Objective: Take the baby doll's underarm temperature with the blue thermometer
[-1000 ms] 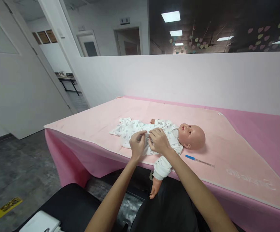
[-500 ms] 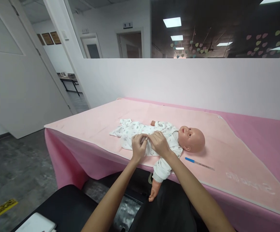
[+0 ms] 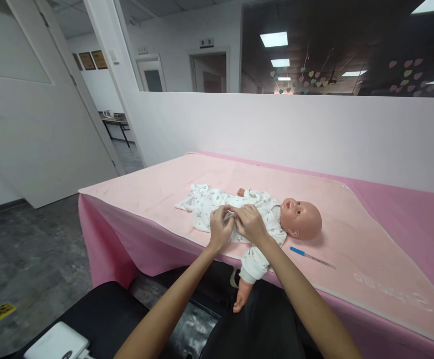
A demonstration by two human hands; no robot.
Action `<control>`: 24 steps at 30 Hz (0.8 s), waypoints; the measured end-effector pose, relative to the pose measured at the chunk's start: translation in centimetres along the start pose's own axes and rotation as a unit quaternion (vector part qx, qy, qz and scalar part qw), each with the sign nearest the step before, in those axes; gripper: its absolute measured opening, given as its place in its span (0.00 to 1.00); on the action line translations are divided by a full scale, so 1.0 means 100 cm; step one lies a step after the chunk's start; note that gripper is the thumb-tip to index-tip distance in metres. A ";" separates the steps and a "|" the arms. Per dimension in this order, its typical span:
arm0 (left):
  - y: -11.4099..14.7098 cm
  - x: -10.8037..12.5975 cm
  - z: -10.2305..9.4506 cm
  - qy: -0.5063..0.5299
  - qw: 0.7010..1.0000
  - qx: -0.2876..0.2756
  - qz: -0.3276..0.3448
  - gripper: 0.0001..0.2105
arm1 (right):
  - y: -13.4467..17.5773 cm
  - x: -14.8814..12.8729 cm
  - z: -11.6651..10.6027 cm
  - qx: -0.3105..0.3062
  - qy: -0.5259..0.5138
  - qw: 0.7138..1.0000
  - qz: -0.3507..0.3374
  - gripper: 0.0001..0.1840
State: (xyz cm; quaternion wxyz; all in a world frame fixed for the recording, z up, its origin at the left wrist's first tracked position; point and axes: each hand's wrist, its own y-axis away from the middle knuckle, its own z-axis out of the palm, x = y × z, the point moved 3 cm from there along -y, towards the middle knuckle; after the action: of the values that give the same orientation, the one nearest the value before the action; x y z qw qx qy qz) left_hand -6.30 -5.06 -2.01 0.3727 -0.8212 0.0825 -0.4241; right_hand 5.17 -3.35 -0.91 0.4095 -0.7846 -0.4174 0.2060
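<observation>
A baby doll [image 3: 301, 219] lies on its back on the pink-covered table, head to the right. It wears a white patterned romper [image 3: 208, 200], whose legs stretch to the left. My left hand [image 3: 220, 227] and my right hand [image 3: 251, 223] meet over the doll's middle, both with fingers pinched on the romper's front edge. The exact spot between the fingertips is hidden. One doll arm [image 3: 242, 295] hangs over the table's near edge, below my right wrist. A thermometer with a blue cap [image 3: 298, 251] lies beside the doll's head.
A peach-pink blanket [image 3: 145, 192] covers the table over a darker pink cloth [image 3: 107, 234]. At the lower left, a white device [image 3: 58, 343] rests on a black stool [image 3: 108, 314]. A white wall [image 3: 295, 129] with a window stands behind the table, and a door [image 3: 33, 129] is at the left.
The view has shifted slightly, so the scene sits a little further right. Both hands stay together at the romper's front, fingers moving only slightly.
</observation>
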 end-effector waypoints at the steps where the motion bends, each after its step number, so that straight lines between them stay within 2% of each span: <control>1: 0.000 0.000 0.000 0.002 1.000 0.003 -0.001 0.08 | 0.000 0.000 -0.001 0.001 -0.001 1.000 -0.001 0.17; 8: 0.001 -0.003 -0.005 0.021 0.999 0.022 -0.010 0.10 | -0.002 -0.002 -0.003 0.002 0.020 1.000 -0.001 0.13; 16: -0.002 -0.005 -0.003 -0.052 0.998 0.022 -0.006 0.12 | -0.001 -0.001 0.000 -0.032 0.014 0.999 0.003 0.08; 19: 0.000 -0.005 -0.004 -0.069 0.997 0.042 -0.012 0.12 | 0.001 -0.001 0.002 -0.042 0.021 0.999 -0.017 0.06; 24: 0.002 -0.003 -0.008 -0.076 0.994 0.083 -0.013 0.12 | 0.002 -0.001 0.003 -0.034 0.040 0.998 -0.027 0.09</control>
State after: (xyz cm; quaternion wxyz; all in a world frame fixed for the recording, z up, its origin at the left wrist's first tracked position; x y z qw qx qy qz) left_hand -7.04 -5.49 -2.06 0.4396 -0.8182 0.0074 -0.3705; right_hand 5.01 -3.32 -1.25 0.4044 -0.7942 -0.4283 0.1496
